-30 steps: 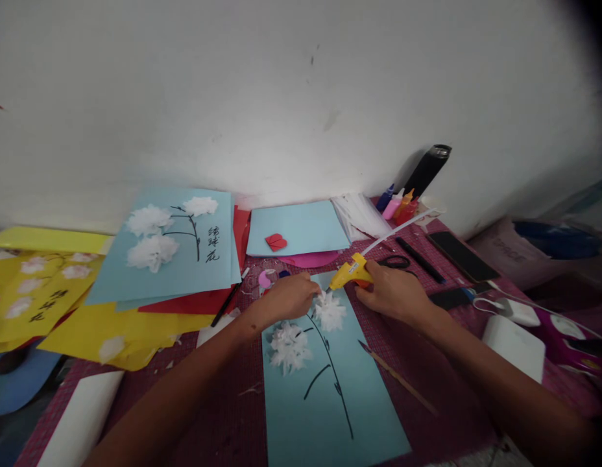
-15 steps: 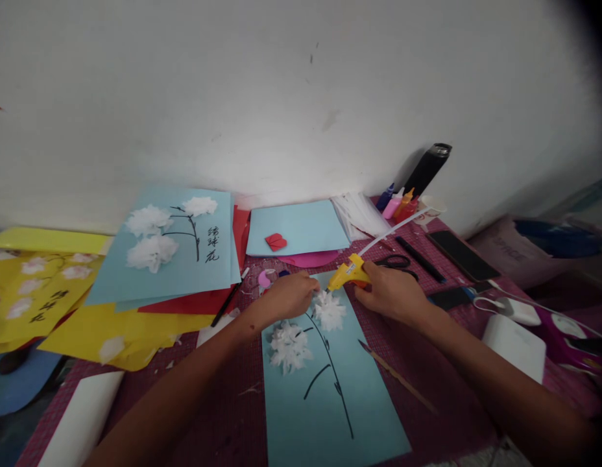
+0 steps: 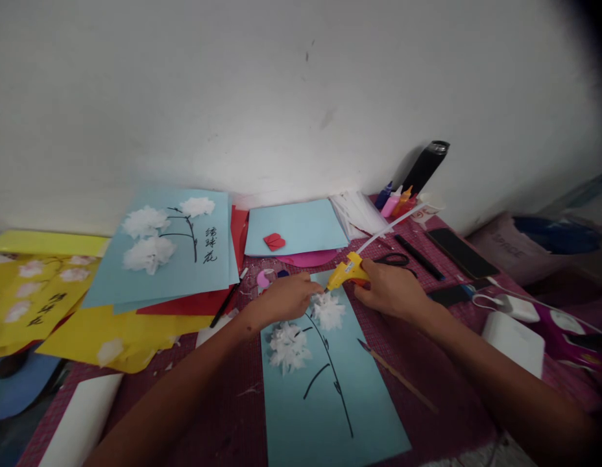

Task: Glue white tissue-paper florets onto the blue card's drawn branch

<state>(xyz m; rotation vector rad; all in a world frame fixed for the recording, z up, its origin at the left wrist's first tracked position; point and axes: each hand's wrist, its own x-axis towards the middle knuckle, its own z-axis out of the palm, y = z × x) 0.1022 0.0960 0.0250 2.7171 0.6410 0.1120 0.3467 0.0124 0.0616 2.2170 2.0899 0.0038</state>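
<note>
A yellow glue gun (image 3: 344, 272) is gripped in my right hand (image 3: 391, 287), its nozzle at the upper edge of a white paper flower (image 3: 329, 311). My left hand (image 3: 288, 297) is closed, with its fingertips at that same flower's top edge; they seem to pinch a petal, though the contact is small. The flower lies near the top of a light blue sheet (image 3: 340, 415) with a drawn black stem (image 3: 334, 374). A second white flower (image 3: 288, 348) lies on the sheet's left side. A white glue stick (image 3: 391, 227) sticks out of the gun's back.
Left lies a blue sheet with flowers and writing (image 3: 184, 272), beside yellow sheets (image 3: 87, 337). Behind are blue paper (image 3: 305, 224) and a red heart (image 3: 274, 241). To the right are scissors (image 3: 393, 259), a phone (image 3: 461, 253), a brush (image 3: 403, 377) and a black bottle (image 3: 426, 165).
The view has shifted very slightly. Both hands and the glue gun hold nearly the same place at the upper flower.
</note>
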